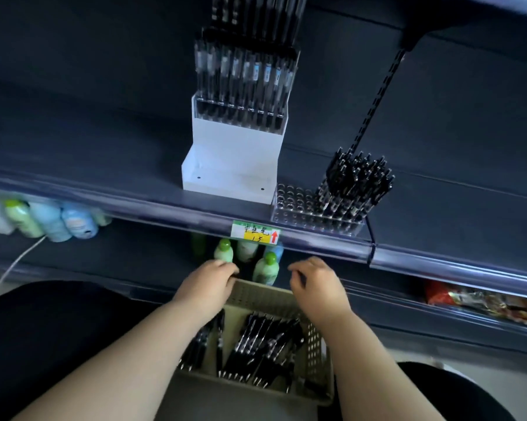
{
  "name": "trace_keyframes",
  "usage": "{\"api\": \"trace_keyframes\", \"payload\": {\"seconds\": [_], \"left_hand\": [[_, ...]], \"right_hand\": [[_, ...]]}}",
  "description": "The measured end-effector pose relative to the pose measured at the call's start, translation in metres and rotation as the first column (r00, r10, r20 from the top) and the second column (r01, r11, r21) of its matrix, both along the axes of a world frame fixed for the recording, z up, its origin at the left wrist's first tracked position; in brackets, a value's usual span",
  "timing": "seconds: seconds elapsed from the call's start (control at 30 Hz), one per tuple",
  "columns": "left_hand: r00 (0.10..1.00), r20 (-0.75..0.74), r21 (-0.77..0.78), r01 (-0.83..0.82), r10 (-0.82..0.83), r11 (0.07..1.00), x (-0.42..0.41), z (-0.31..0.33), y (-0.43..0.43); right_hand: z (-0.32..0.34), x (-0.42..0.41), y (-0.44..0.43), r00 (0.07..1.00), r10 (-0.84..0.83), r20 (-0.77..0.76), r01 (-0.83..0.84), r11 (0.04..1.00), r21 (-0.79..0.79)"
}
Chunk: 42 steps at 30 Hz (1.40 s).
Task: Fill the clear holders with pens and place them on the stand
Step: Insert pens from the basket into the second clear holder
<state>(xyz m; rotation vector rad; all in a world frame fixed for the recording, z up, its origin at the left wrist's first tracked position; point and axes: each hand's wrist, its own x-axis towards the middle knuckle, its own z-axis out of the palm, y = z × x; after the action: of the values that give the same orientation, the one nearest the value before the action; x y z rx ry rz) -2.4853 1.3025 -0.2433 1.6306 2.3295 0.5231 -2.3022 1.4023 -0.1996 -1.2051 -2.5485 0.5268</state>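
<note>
A white stepped stand (232, 165) sits on the dark shelf; its upper tiers carry clear holders full of black pens (244, 71), while its lowest step is bare. To its right a clear holder (314, 214) stands on the shelf with pens in its right half and open holes on the left. Below, a beige perforated basket (262, 296) holds several loose black pens (256, 344). My left hand (209, 282) curls over the basket's far rim. My right hand (317, 284) hovers above the rim's right side with fingers loosely curled, holding nothing visible.
The shelf's front rail carries a price label (255, 233). Green and blue bottles (263, 267) stand on the lower shelf just behind the basket, more bottles (53, 218) at the left. Packaged goods (474, 299) lie at the lower right. A white cable (16, 262) hangs at the left.
</note>
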Motion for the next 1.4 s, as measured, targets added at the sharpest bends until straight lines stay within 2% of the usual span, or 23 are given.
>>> {"api": "trace_keyframes", "payload": {"seconds": [0.1,0.2,0.37,0.5,0.63,0.83,0.93,1.1,1.23,1.4], "left_hand": [[0.994,0.059,-0.162,-0.08,0.091,0.984,0.007,-0.032,-0.026],[0.98,0.103,-0.299,-0.133,0.171,0.945,0.013,-0.054,-0.04],[0.907,0.298,-0.382,-0.172,0.297,0.908,0.015,-0.063,-0.034],[0.875,0.308,-0.439,-0.219,0.375,0.871,0.02,-0.075,-0.023],[0.886,0.245,-0.485,-0.24,0.394,0.841,0.026,-0.088,-0.013],[0.839,0.191,-0.522,-0.353,0.51,0.776,0.022,-0.104,0.006],[0.888,0.07,-0.574,-0.336,0.454,0.746,0.017,-0.106,0.015],[0.941,-0.152,-0.633,-0.328,0.302,0.701,0.014,-0.103,0.023],[0.959,-0.123,-0.633,-0.273,0.255,0.724,0.014,-0.106,0.021],[0.959,-0.075,-0.642,-0.256,0.273,0.723,0.016,-0.105,0.014]], "right_hand": [[-0.038,-0.001,-0.024,0.969,0.001,0.248,0.046,0.982,-0.182],[-0.071,-0.001,-0.05,0.927,0.042,0.372,0.099,0.931,-0.352],[-0.098,-0.006,-0.062,0.907,0.035,0.42,0.179,0.87,-0.459],[-0.105,-0.019,-0.051,0.933,-0.063,0.354,0.25,0.822,-0.511],[-0.118,-0.037,-0.048,0.939,-0.139,0.314,0.302,0.77,-0.562],[-0.141,-0.059,-0.044,0.929,-0.218,0.3,0.363,0.702,-0.612],[-0.149,-0.067,-0.042,0.899,-0.252,0.357,0.426,0.686,-0.589],[-0.153,-0.076,-0.041,0.854,-0.269,0.446,0.485,0.723,-0.493],[-0.157,-0.074,-0.04,0.852,-0.283,0.44,0.493,0.717,-0.492],[-0.155,-0.076,-0.039,0.88,-0.281,0.383,0.469,0.644,-0.605]]}}
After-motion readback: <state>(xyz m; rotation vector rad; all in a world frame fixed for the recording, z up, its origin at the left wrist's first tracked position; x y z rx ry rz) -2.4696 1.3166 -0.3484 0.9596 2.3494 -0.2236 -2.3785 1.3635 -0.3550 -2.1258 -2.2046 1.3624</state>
